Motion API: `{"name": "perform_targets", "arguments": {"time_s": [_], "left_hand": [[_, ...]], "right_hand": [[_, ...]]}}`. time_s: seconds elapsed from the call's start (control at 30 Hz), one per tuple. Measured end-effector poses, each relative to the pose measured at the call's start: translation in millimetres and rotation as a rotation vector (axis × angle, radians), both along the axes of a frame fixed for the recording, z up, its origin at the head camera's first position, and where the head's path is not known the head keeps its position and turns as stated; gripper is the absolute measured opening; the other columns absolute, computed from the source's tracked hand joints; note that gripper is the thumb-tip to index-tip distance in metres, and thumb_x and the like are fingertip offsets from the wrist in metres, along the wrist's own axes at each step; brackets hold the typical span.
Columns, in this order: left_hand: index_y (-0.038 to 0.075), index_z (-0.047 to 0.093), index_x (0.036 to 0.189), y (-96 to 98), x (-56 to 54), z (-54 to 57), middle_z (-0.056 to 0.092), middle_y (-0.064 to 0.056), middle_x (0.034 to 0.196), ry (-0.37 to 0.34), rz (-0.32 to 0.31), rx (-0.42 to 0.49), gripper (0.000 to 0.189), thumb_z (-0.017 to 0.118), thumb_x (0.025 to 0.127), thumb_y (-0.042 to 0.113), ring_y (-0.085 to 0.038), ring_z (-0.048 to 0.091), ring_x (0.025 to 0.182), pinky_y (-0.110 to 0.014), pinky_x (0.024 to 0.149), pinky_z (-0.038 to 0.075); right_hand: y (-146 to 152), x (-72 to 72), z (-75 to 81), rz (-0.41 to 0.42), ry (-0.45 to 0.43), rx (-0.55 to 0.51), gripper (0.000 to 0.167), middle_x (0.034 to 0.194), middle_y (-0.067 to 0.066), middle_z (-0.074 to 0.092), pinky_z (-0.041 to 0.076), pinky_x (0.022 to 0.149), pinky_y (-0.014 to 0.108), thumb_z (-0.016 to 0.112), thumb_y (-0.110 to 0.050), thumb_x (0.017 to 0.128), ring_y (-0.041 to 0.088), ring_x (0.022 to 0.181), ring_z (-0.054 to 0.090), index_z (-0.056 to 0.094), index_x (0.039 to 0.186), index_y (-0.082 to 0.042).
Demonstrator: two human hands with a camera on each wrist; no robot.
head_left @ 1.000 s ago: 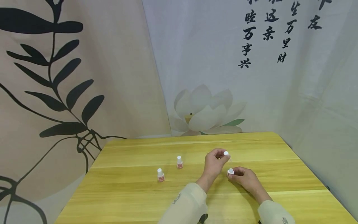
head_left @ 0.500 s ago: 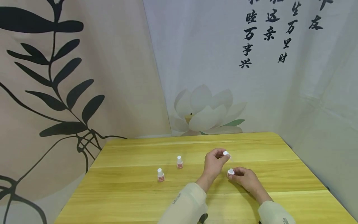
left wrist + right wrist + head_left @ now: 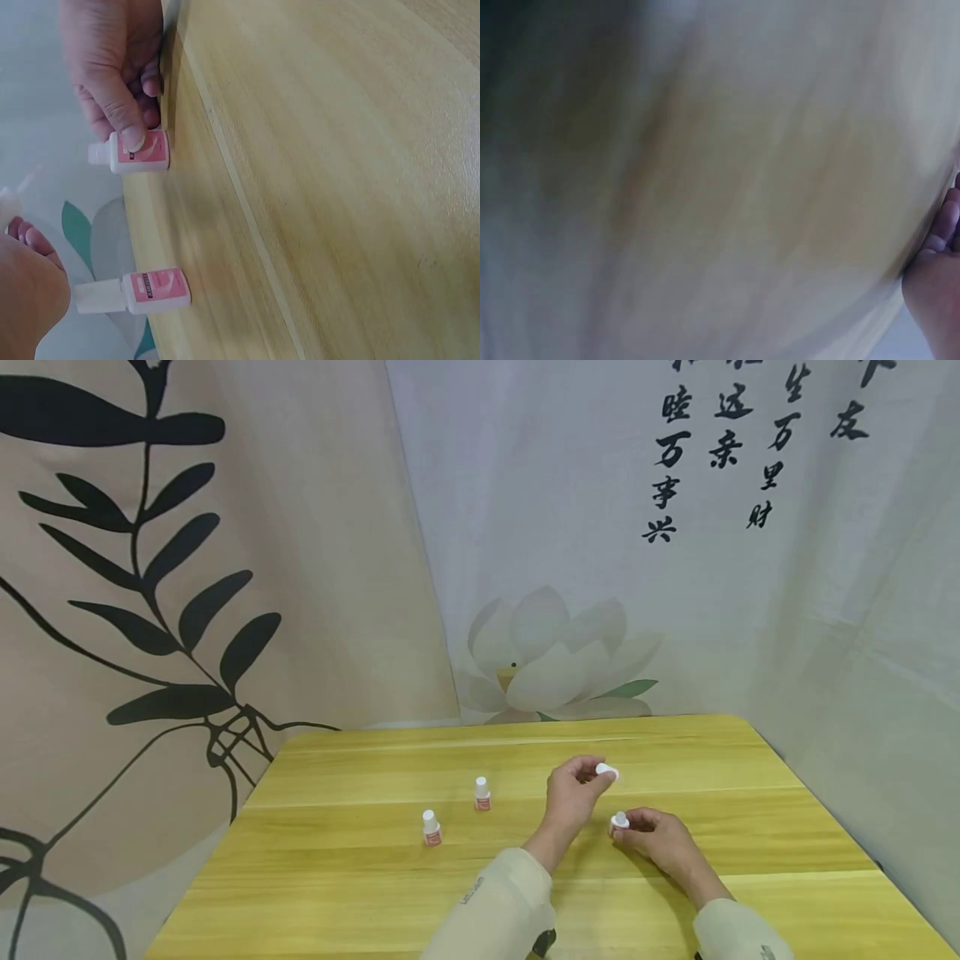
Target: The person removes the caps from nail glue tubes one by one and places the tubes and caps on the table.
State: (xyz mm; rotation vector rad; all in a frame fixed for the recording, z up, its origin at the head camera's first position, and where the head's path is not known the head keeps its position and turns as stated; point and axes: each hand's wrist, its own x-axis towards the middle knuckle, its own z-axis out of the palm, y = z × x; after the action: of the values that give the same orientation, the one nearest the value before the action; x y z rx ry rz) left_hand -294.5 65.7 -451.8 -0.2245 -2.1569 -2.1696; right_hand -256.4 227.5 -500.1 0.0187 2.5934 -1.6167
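My left hand (image 3: 573,789) pinches a white cap (image 3: 607,772), raised above the table and tilted on its side. A thin clear applicator points from that cap in the left wrist view. Just to the right and nearer, my right hand (image 3: 663,839) holds a small white bottle (image 3: 140,152) with a pink label between thumb and fingers. The bottle is upright on the table, its pale neck (image 3: 98,154) uncapped. A capped bottle (image 3: 159,291) of the same kind stands below my left hand in the left wrist view. The right wrist view is blurred, with part of my right hand at its edge.
Two more capped bottles, one farther back (image 3: 482,795) and one nearer (image 3: 432,829), stand upright on the wooden table (image 3: 337,877) to the left. A printed curtain (image 3: 360,568) hangs behind the table's far edge.
My left hand has turned the white cap from nearly upright to a sideways tilt and shifted very slightly. The right hand and its bottle have stayed in place.
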Motion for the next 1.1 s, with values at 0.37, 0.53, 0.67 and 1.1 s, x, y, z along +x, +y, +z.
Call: {"name": "perform_targets", "arguments": {"time_s": [0.37, 0.53, 0.67, 1.1], "left_hand": [[0.009, 0.073, 0.100, -1.3, 0.5, 0.7, 0.065, 0.003, 0.084, -0.016, 0.005, 0.000, 0.017, 0.080, 0.085, 0.013, -0.008, 0.057, 0.078, -0.020, 0.066, 0.048], [0.009, 0.074, 0.102, -0.4, -0.3, 0.4, 0.065, 0.003, 0.083, -0.021, 0.013, 0.002, 0.018, 0.079, 0.085, 0.012, -0.007, 0.057, 0.077, -0.019, 0.065, 0.047], [0.007, 0.075, 0.101, -0.3, -1.6, -0.1, 0.065, 0.004, 0.082, -0.009, 0.025, -0.012, 0.017, 0.079, 0.085, 0.013, -0.006, 0.057, 0.076, -0.020, 0.065, 0.048], [0.009, 0.074, 0.098, -2.1, -2.9, -0.4, 0.066, 0.006, 0.082, 0.018, 0.034, -0.029, 0.015, 0.080, 0.085, 0.014, -0.005, 0.058, 0.076, -0.021, 0.069, 0.049]], "right_hand": [[1.1, -1.3, -3.3, -0.001, 0.002, -0.016, 0.034, 0.104, 0.005, 0.072, 0.049, 0.089, 0.041, 0.079, -0.024, 0.087, 0.019, 0.097, 0.064, 0.069, 0.112, -0.003], [1.6, -1.8, -2.5, -0.004, 0.019, 0.010, 0.040, 0.105, 0.006, 0.070, 0.050, 0.084, 0.037, 0.080, -0.025, 0.085, 0.020, 0.096, 0.063, 0.067, 0.113, 0.000], [1.4, -1.2, -1.6, -0.010, 0.002, -0.007, 0.038, 0.104, 0.005, 0.069, 0.049, 0.083, 0.036, 0.080, -0.024, 0.085, 0.019, 0.096, 0.062, 0.066, 0.111, -0.001], [1.5, -1.1, -0.9, -0.007, 0.003, -0.010, 0.035, 0.101, 0.004, 0.069, 0.047, 0.084, 0.034, 0.079, -0.027, 0.086, 0.018, 0.094, 0.061, 0.066, 0.108, -0.004]]}}
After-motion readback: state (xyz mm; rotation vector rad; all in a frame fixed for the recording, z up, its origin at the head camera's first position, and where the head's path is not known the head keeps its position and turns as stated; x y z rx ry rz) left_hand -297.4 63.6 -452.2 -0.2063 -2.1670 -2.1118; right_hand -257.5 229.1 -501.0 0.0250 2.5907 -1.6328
